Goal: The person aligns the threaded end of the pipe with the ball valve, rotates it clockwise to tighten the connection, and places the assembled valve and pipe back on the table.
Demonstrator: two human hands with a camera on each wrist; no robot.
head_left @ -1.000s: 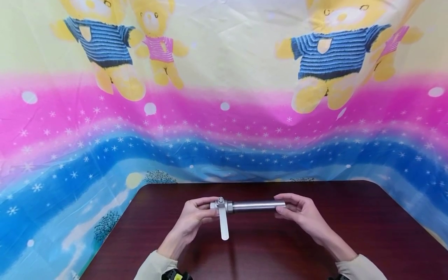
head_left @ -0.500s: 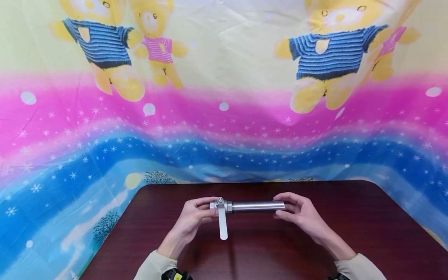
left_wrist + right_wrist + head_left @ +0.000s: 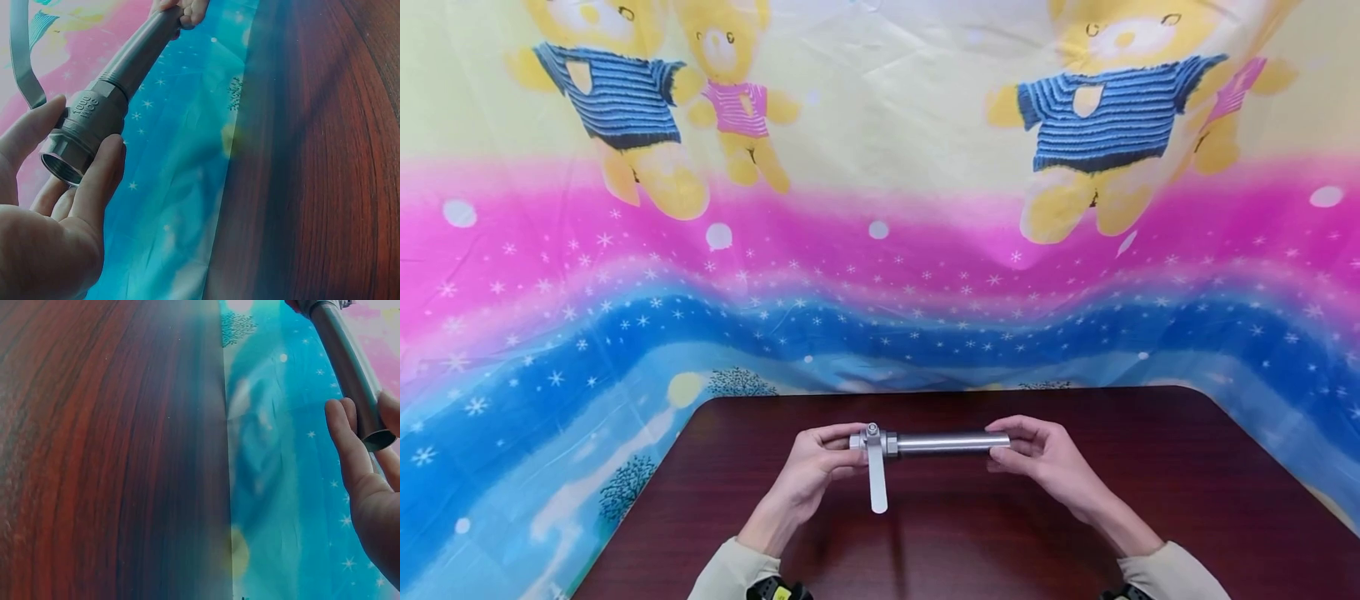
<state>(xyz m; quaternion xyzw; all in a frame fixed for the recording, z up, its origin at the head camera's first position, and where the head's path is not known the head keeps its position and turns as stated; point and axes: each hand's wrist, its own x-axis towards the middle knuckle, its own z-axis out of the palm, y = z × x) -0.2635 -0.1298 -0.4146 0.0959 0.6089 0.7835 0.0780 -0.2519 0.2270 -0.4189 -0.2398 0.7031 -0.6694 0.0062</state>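
A metal ball valve [image 3: 872, 443] with a long flat lever handle [image 3: 877, 483] is joined to a straight steel pipe [image 3: 951, 442]. Both are held level above the table. My left hand [image 3: 810, 467] grips the valve body at its open threaded end, thumb on one side and fingers on the other, as the left wrist view shows. The lever points toward me. At the pipe's free end, my right hand [image 3: 1052, 458] holds the tube between thumb and fingers. Some threads show on the pipe [image 3: 140, 53] beside the valve [image 3: 87, 125]. The pipe's open mouth [image 3: 379, 440] faces the right wrist camera.
A dark red-brown wooden table [image 3: 970, 533] lies beneath the hands. Behind it and along its sides hangs a printed cloth [image 3: 880, 275] with bears and snowflakes, meeting the table's far edge.
My right thumb and fingers shift slightly about the pipe's end, parting a little and coming back in. The valve, lever and left hand stay almost in place.
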